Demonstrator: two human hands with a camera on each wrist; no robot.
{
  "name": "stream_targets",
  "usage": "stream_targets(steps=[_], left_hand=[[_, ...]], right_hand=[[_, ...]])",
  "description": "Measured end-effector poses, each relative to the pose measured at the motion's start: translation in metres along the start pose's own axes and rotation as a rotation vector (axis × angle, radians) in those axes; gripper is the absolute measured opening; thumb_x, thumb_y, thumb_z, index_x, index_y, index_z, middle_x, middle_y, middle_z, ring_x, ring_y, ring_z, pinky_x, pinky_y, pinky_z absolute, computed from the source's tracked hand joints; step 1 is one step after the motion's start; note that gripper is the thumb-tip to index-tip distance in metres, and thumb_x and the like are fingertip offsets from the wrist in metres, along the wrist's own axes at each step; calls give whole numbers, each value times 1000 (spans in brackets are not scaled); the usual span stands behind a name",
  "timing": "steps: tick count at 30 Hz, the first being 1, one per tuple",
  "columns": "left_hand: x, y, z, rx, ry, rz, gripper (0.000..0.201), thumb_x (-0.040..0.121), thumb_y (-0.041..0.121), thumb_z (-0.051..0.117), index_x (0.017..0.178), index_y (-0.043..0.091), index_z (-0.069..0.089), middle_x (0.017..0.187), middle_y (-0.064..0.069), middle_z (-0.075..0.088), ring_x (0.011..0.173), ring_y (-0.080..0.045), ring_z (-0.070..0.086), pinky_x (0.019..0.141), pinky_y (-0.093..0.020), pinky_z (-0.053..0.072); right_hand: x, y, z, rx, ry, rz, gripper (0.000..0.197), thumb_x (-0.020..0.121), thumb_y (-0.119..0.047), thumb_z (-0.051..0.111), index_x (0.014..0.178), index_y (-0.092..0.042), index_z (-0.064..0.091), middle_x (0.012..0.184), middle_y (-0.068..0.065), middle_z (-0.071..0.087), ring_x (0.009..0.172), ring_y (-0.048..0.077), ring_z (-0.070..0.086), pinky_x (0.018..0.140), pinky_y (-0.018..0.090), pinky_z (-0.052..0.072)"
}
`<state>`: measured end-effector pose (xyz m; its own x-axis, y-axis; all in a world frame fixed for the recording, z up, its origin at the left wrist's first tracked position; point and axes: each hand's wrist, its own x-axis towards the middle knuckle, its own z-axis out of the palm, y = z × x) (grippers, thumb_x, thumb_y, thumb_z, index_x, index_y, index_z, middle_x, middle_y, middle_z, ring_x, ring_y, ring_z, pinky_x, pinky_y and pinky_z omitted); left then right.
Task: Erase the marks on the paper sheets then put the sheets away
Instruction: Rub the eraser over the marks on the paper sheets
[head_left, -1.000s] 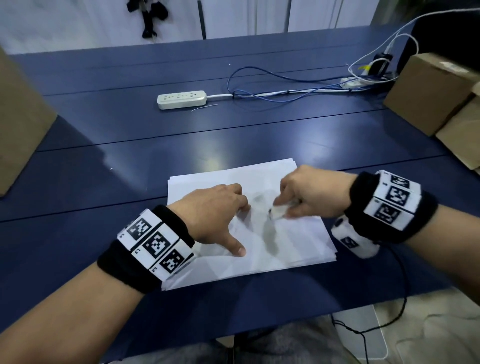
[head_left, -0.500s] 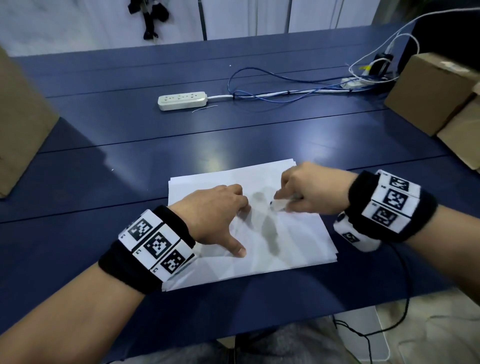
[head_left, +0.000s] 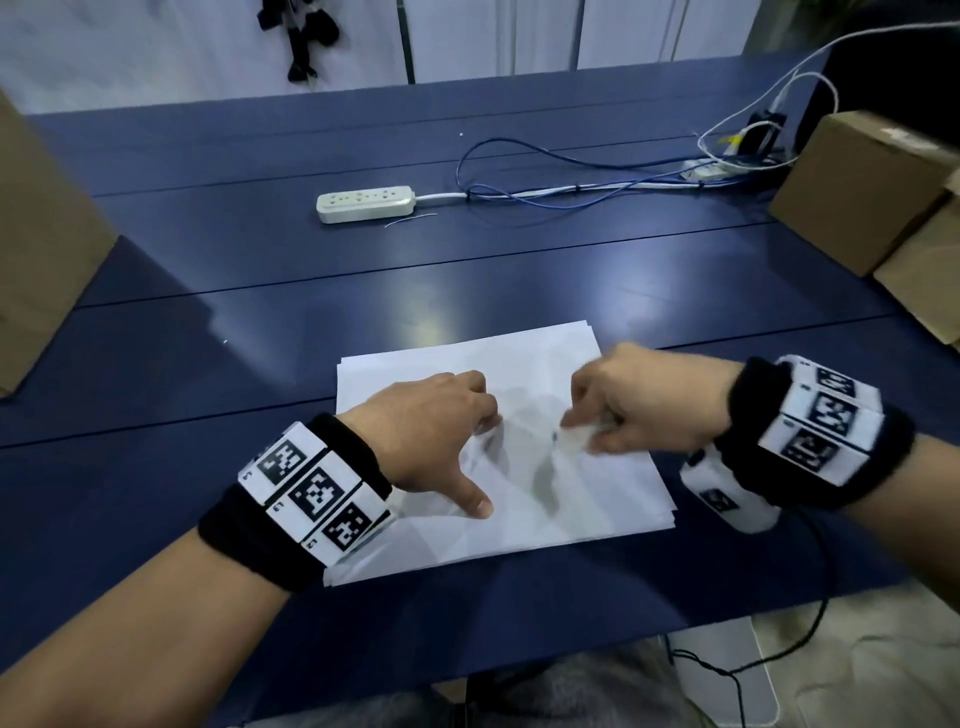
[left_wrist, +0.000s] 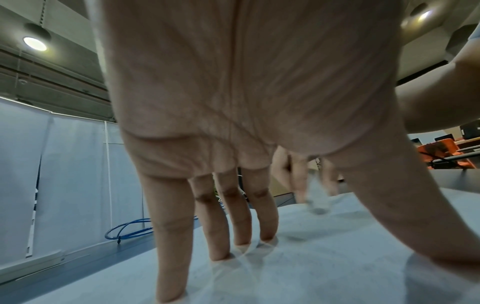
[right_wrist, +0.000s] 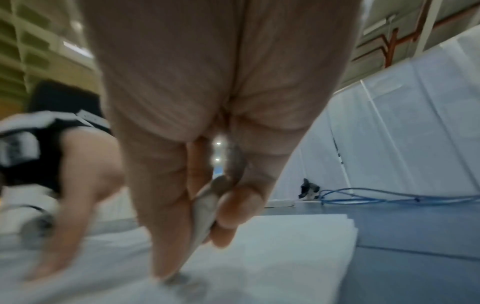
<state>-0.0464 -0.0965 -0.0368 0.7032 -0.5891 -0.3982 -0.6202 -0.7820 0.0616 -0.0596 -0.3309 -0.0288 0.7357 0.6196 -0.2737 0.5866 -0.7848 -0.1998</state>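
A stack of white paper sheets lies on the blue table near its front edge, also seen in the wrist views. My left hand presses the top sheet flat with straight spread fingers and the thumb stretched toward me. My right hand pinches a white eraser between thumb and fingers, its tip down on the paper near the middle of the sheet. The eraser looks blurred. No marks on the paper can be made out.
A white power strip with blue and white cables lies across the table's far half. Cardboard boxes stand at the right and left edges. A cable hangs below the table front at the right.
The right hand with the eraser has shifted back and forth over the middle of the sheet, now blurred in motion. The left hand has stayed pressed on the paper.
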Motion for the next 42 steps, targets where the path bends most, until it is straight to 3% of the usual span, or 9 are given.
stream_targets(steps=[4,11,14,17,20,23,29,36,42], left_hand=[[0,0,1,7,2,7,74,60,72,74,116,30,52,111,15,42,103,-11,48,73,-32,47],[0,1,0,5,3,5,77,60,72,73,119,29,51,112,14,42,104,-11,48,71,-31,44],[0,0,0,1,2,2,74,59,71,74,116,30,52,111,15,42,104,-11,49,73,-32,48],[0,1,0,3,0,4,75,59,71,75,117,30,52,111,15,42,103,-11,48,72,-31,46],[0,1,0,11,0,8,78,59,73,74,120,30,51,112,15,42,104,-11,48,74,-32,48],[1,1,0,14,2,9,79,59,73,74,122,31,51,110,15,41,103,-10,48,72,-30,45],[3,0,0,20,-2,5,76,58,73,74,117,31,51,110,15,41,104,-10,48,76,-33,49],[1,1,-2,17,-4,-1,80,57,74,73,121,31,51,110,15,42,103,-10,49,78,-35,51],[3,0,-1,14,-12,-7,75,57,72,75,115,30,52,110,15,43,102,-11,50,77,-36,52]], right_hand=[[-13,-18,0,73,-193,-108,28,83,-34,67,110,-33,71,90,-11,59,70,-4,47,67,12,38],[10,6,-5,-65,49,124,28,86,-32,60,113,-32,70,94,-2,67,85,16,54,76,29,48],[-12,-10,-1,23,-112,-59,28,83,-32,65,110,-32,71,89,-5,61,72,-1,52,63,9,37],[-13,-14,0,60,-172,-77,28,82,-36,68,110,-33,72,83,-10,56,66,-8,47,59,5,32],[7,2,-2,13,-10,81,30,84,-32,67,113,-34,70,83,-13,58,72,1,50,61,7,34],[15,11,-3,-48,89,167,30,87,-34,61,117,-32,68,94,-3,68,88,17,56,73,25,45],[-12,-16,2,46,-170,-124,30,84,-36,65,114,-34,70,93,-9,59,73,2,44,65,11,34],[19,11,-2,-34,82,115,30,86,-30,62,115,-29,70,94,3,69,89,22,58,78,29,48],[-14,-13,5,117,-194,-104,32,80,-34,69,112,-36,70,89,-9,60,73,1,49,71,20,45]])
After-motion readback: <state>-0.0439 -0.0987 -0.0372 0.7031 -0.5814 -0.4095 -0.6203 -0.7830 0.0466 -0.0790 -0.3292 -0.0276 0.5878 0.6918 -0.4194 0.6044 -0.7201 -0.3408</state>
